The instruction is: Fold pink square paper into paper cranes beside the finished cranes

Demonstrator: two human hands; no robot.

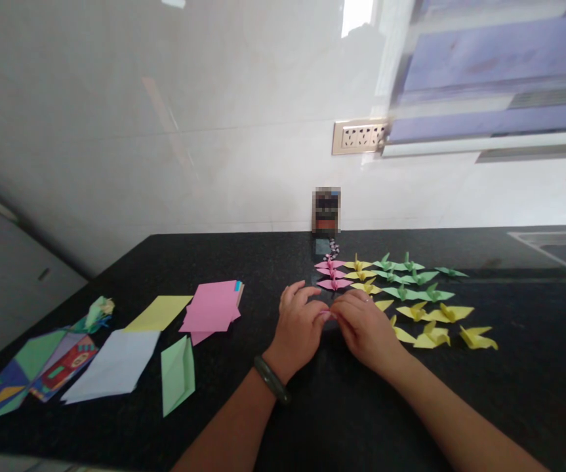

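Between the fingertips of both hands is a small piece of pink folded paper (327,315), mostly hidden by the fingers. My left hand (298,328), with a dark bangle at the wrist, pinches its left end. My right hand (363,326) pinches the other end, fingers curled. Just beyond the hands, pink paper cranes (334,284) stand in a short column. To their right are rows of yellow paper cranes (431,335) and green paper cranes (431,294), some partly hidden behind my right hand.
On the left lie a stack of pink paper (211,308), a yellow sheet (159,313), white sheets (115,364), a folded green paper (178,375) and a colourful printed packet (21,373). A phone-like object (326,211) leans on the wall below a socket (360,136). The black countertop (292,432) carries everything.
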